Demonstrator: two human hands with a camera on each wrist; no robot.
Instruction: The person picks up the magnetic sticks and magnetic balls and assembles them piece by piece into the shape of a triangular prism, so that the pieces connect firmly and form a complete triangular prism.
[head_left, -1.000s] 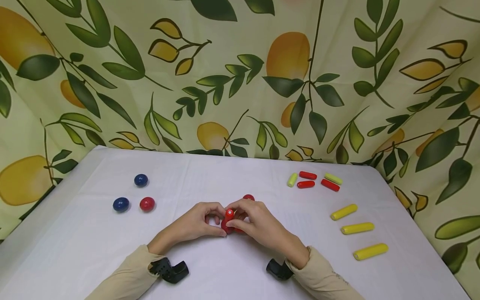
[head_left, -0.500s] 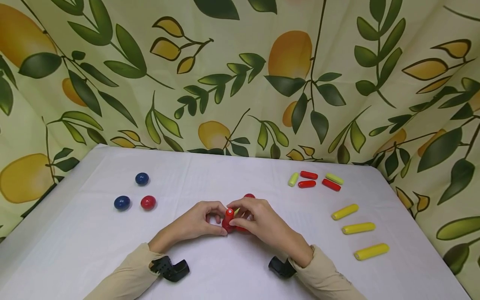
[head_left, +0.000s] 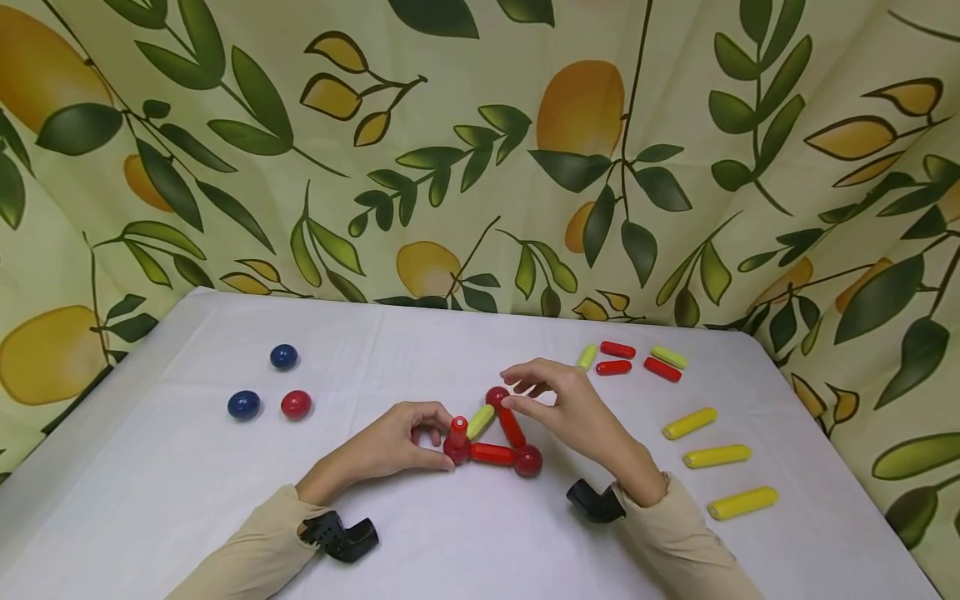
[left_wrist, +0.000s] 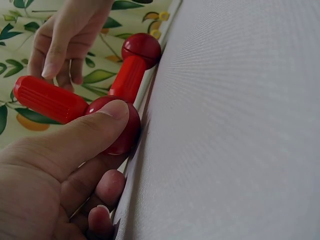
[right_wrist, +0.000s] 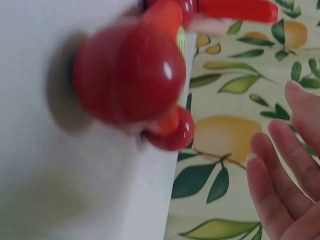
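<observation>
A triangle of three red balls joined by two red rods (head_left: 492, 453) and one yellow-green rod (head_left: 481, 422) lies on the cloth. From its left ball (head_left: 456, 450) a further red rod (head_left: 459, 430) stands upright. My left hand (head_left: 401, 439) pinches that left ball; in the left wrist view the thumb presses on the ball (left_wrist: 131, 131). My right hand (head_left: 573, 408) is raised beside the far ball (head_left: 497, 397), fingers relaxed and holding nothing. The right wrist view has the near right ball (right_wrist: 129, 72) large, with my right hand (right_wrist: 287, 175) apart from it.
Two blue balls (head_left: 243, 405) and a red ball (head_left: 296, 405) lie at the left. Short red rods (head_left: 614, 367) and yellow-green rods (head_left: 668, 357) are at the back right, with three longer yellow rods (head_left: 717, 456) nearer. A patterned curtain (head_left: 480, 167) hangs behind the table.
My right hand has let go of the upright red rod and moved right and back, uncovering the triangle. The left hand still holds the left ball in the same place.
</observation>
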